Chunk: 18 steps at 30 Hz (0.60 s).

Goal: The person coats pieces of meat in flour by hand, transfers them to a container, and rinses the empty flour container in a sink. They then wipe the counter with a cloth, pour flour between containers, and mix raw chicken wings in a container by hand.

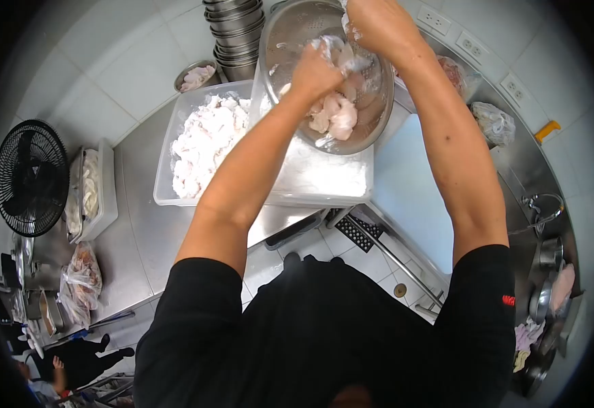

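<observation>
the left hand (319, 71) is down inside the metal bowl (382, 102), its fingers blurred and dusted white, among pale pieces of meat (338, 117); i can't tell how wide its grip is or whether it has hold of a piece. the right hand (373, 26) is at the bowl's upper right edge, with white stuff on its fingers; they are partly cut off by the top of the view, so its grip can't be told either. the meat lies in the bowl, mostly just below the left hand. the bowl sits over the far part of a plastic tub (324, 199) with white powder in it. just left of that is a second tub (163, 183), heaped with white-coated pieces (205, 139). a stack of metal pots (234, 34) stands left of the bowl, beside a small bowl (180, 83) of pale meat. a light blue board (409, 190) lies to the right, under the right forearm.
</observation>
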Available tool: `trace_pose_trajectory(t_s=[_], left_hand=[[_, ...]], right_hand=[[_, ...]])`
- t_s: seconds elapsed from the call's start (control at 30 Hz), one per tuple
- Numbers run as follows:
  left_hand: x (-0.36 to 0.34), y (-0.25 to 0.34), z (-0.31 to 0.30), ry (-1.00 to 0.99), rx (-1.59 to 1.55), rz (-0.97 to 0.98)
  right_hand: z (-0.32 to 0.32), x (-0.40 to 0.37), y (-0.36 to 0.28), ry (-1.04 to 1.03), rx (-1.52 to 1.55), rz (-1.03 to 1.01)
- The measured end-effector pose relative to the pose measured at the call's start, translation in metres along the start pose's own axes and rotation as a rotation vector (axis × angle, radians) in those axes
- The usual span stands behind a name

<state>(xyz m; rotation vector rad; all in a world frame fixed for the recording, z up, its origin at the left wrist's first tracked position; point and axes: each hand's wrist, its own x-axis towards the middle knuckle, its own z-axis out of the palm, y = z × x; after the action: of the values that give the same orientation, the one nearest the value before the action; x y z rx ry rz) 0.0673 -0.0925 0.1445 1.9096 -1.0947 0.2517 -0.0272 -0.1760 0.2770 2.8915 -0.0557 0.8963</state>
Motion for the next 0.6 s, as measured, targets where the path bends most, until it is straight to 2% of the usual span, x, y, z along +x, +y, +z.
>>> trace_pose_trajectory(t_s=[0.03, 0.07, 0.17, 0.27, 0.3, 0.37, 0.47, 0.6], left_hand=[[-0.011, 0.009, -0.006, -0.039, -0.031, -0.067], [-0.016, -0.013, 0.01, 0.008, -0.07, -0.003], [-0.049, -0.041, 0.033, -0.148, 0.265, 0.088], [-0.061, -0.041, 0.019, -0.381, 0.449, -0.001], [-0.062, -0.042, 0.016, -0.364, 0.462, 0.023], [-0.057, -0.044, 0.009, -0.325, 0.488, 0.074], [-0.047, -0.033, 0.001, -0.082, 0.33, 0.003], [-0.049, -0.016, 0.003, -0.379, 0.549, 0.063]], right_hand=[[0.002, 0.003, -0.007, 0.0, -0.014, -0.01], [0.005, 0.005, -0.014, 0.002, -0.029, -0.02], [0.001, 0.01, -0.036, -0.007, -0.058, 0.004], [-0.013, 0.014, -0.047, -0.124, -0.028, 0.064], [-0.015, 0.012, -0.048, -0.184, -0.009, 0.087], [-0.019, 0.007, -0.055, -0.119, -0.082, 0.027], [-0.024, 0.001, -0.061, -0.042, -0.152, -0.053], [-0.042, -0.01, -0.058, 0.038, -0.203, -0.089]])
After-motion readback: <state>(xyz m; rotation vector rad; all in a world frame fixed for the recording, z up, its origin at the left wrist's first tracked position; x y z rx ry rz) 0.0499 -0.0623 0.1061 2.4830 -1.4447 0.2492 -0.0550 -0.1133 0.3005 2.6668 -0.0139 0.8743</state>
